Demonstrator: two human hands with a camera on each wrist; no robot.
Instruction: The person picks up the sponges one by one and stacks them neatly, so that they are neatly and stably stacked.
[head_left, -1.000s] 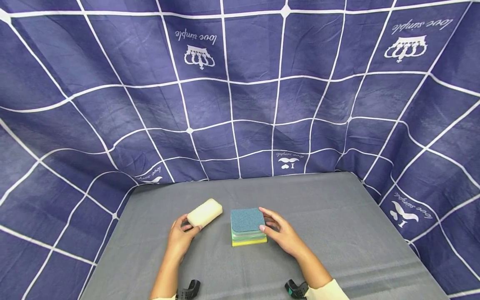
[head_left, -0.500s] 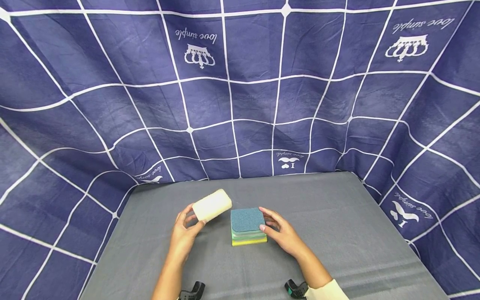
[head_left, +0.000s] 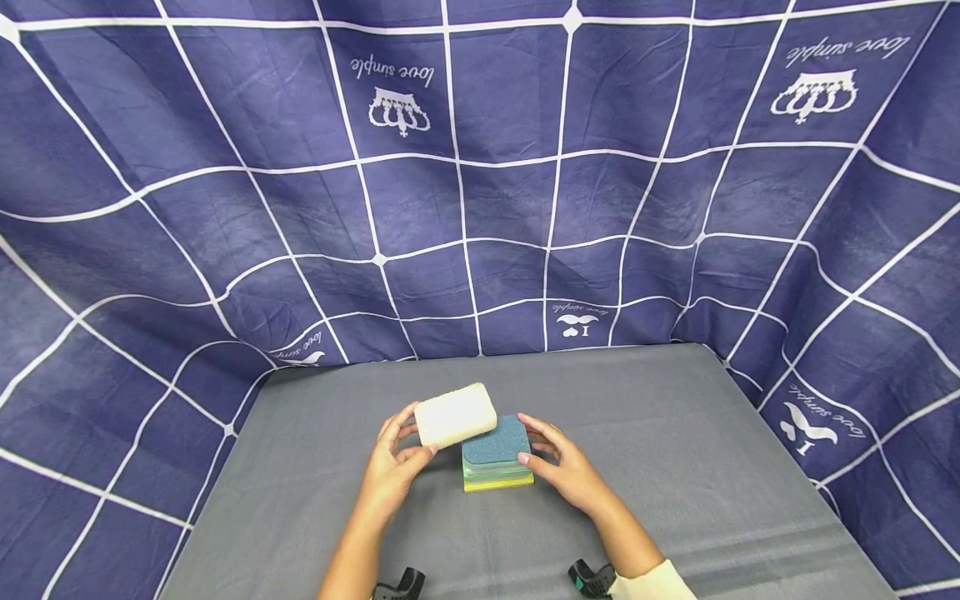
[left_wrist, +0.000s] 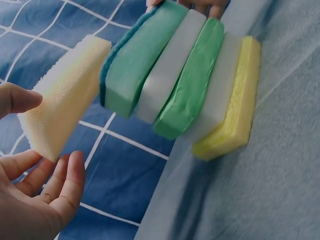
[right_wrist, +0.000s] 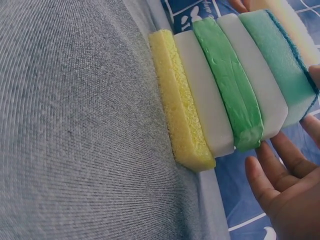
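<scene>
My left hand [head_left: 392, 467] pinches a cream-coloured sponge [head_left: 454, 415] between thumb and fingers. The sponge is raised and tilted, overlapping the far left part of a stack of sponges in the head view. From bottom to top, the stack has a yellow sponge [left_wrist: 245, 95], a white block, a green block [left_wrist: 192, 82], another white block and a teal sponge [left_wrist: 135, 60] with a dark blue scouring face [head_left: 497, 446]. In the left wrist view, a gap shows between the cream sponge's lower end and the stack. My right hand [head_left: 564, 468] holds the stack's right side, thumb and fingertips near its top.
The stack stands on a grey cloth-covered table [head_left: 637, 417]. A blue curtain [head_left: 510, 200] with white grid lines encloses the table's back and sides. A black strap device [head_left: 592, 577] sits at each wrist.
My left hand has carried the cream sponge up and rightward, from beside the stack to over its left part. The right hand and the stack have stayed in place.
</scene>
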